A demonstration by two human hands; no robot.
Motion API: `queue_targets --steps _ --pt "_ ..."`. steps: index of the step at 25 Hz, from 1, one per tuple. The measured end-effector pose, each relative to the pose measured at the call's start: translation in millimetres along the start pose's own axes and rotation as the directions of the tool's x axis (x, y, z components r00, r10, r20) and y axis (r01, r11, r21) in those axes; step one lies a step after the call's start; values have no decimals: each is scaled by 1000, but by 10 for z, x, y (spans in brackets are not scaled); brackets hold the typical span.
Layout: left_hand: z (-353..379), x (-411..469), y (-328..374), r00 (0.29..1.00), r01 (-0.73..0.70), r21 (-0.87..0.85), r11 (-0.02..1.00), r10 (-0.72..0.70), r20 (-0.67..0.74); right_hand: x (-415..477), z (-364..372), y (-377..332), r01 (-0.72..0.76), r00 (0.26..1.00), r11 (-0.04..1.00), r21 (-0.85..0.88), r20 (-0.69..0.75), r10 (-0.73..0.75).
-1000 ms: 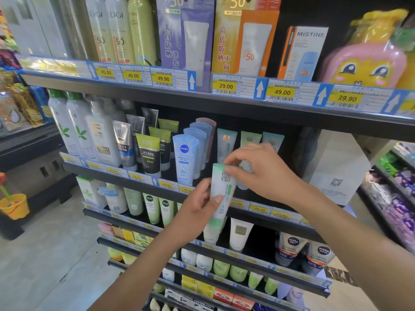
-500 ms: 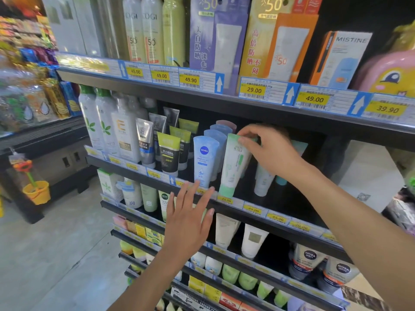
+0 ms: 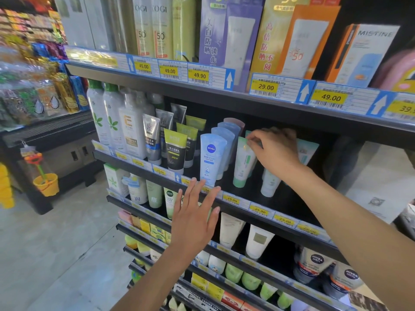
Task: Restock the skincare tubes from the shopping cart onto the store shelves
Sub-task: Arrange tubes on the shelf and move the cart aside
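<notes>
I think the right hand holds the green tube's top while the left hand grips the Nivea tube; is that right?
No: in the head view the left hand is open, gripping nothing, below the Nivea tube; the rest stands.

Left hand (image 3: pixel 193 221) and right hand (image 3: pixel 276 151) bare; forearms (image 3: pixel 350 223) bare throughout.

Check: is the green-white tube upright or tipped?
Upright, leaning slightly: the tube stands cap-down on the shelf, right hand pinching its top.
</notes>
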State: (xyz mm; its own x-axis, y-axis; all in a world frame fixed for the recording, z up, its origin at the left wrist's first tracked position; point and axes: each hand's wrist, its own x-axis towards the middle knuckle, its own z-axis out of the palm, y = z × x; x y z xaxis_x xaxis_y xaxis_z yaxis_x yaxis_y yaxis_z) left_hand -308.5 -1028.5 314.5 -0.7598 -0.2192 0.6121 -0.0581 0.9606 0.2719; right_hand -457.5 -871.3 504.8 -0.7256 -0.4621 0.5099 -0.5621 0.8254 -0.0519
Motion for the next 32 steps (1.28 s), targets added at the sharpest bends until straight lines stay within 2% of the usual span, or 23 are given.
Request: queue_targets --steps 11,17,25,29,32 --pt "-2 14 -24 1000 0 2 1000 0 13 17 -65 15 12 997 994 -108 76 -4" --pt "-64 -20 -93 997 -39 96 995 32 70 -75 8 22 -30 992 991 -128 116 45" --pt "-164 29 -246 977 -130 65 989 117 179 -619 -135 -137 -99 995 982 -159 -34 95" --pt "-227 84 -295 961 -179 32 983 167 219 -1086 -189 -204 -150 988 984 -101 -50 146" --pt "-301 64 -304 949 -232 -9 973 229 217 -1518 -295 -287 -237 971 965 -116 -22 236"
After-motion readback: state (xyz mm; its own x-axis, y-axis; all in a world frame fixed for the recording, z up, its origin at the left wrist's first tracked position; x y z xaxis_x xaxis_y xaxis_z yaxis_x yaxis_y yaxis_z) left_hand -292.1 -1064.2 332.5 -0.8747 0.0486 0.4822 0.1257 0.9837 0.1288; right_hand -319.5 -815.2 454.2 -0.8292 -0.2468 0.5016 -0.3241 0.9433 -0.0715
